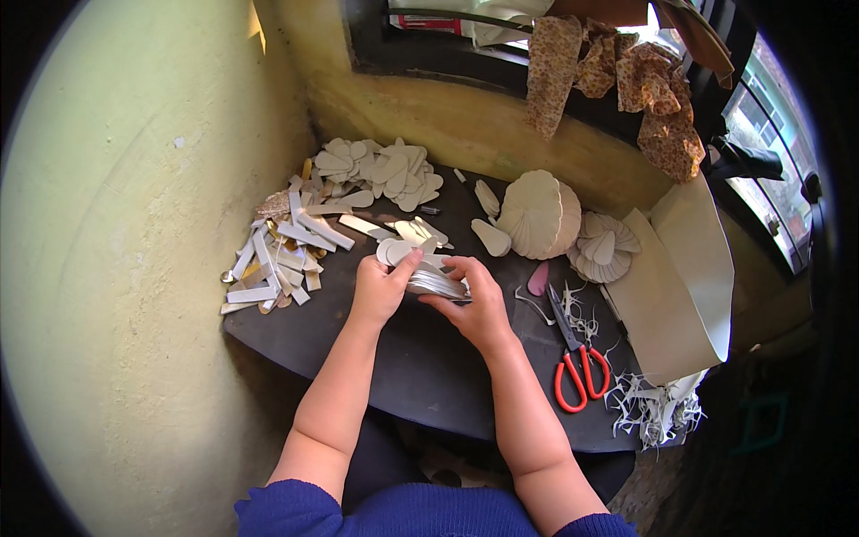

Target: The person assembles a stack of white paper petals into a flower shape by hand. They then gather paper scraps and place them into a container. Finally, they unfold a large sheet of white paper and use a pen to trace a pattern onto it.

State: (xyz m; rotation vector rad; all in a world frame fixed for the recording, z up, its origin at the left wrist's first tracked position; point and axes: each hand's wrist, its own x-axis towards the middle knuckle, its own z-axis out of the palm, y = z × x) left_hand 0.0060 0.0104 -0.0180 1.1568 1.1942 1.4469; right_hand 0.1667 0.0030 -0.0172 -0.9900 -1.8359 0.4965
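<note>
Between my two hands, above the middle of the dark table, is a stack of white petal-shaped cutouts [436, 283]. My left hand [385, 285] pinches the stack's left end with thumb and fingers. On the other side my right hand [476, 302] grips it, thumb below and fingers over the top. Just beyond the stack lie more loose pale cutouts [416, 234]. Scissors with red handles [577, 362] rest to the right of my right hand, near a small pink petal-shaped piece [538, 278].
The black table [358, 313] meets a yellowish wall. White strips [268, 259] heap at its left, cutouts [394, 170] at the back. Right of them stand a large fanned pile [537, 215] and a smaller one [605, 248], a curved cream sheet [671, 295] and shredded trimmings [658, 407].
</note>
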